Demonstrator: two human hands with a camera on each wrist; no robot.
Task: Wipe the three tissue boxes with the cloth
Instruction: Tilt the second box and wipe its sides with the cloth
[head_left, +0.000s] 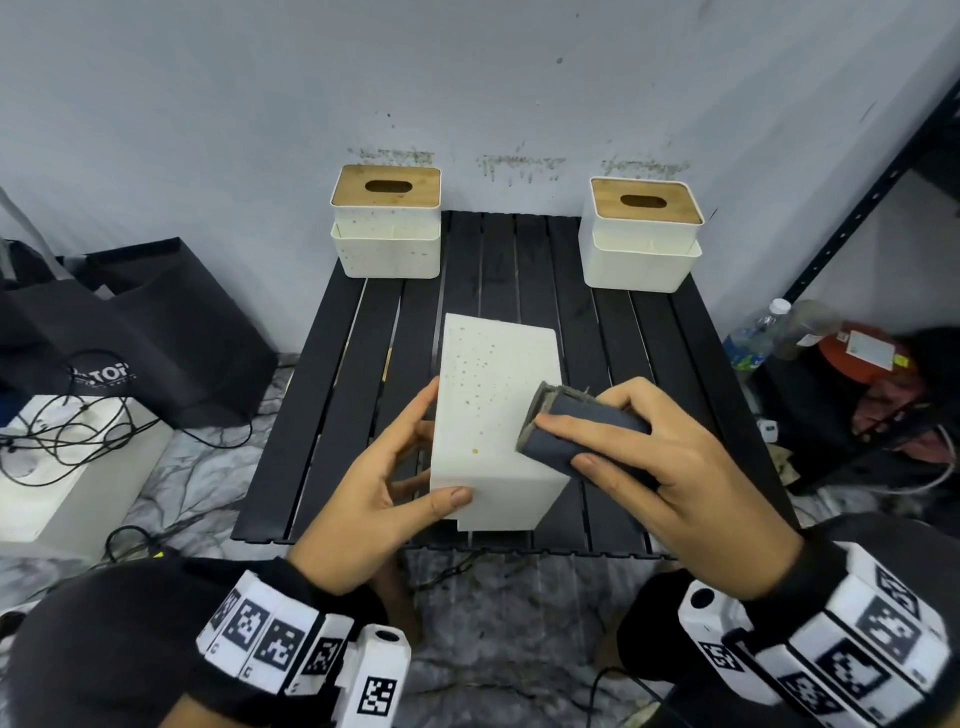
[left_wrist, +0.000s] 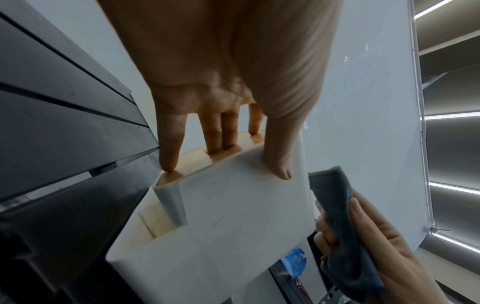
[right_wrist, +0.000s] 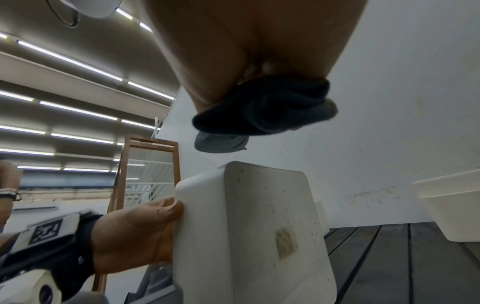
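Observation:
A white tissue box (head_left: 493, 415) lies tipped on its side in the middle of the black slatted table (head_left: 514, 254), its speckled face up. My left hand (head_left: 415, 457) grips its left side, thumb on the upper face and fingers on the wooden lid side (left_wrist: 226, 164). My right hand (head_left: 566, 441) holds a folded dark grey cloth (head_left: 576, 431) at the box's right edge; the wrist views show a small gap between cloth (right_wrist: 259, 111) and box (right_wrist: 259, 226). Two more tissue boxes with bamboo lids stand at the back left (head_left: 387, 228) and back right (head_left: 644, 234).
Black bags (head_left: 130, 322) and a white box with cables (head_left: 67, 457) sit on the floor to the left. To the right a black metal rack (head_left: 857, 234) holds bottles (head_left: 758, 332) and clutter. The wall is right behind the table.

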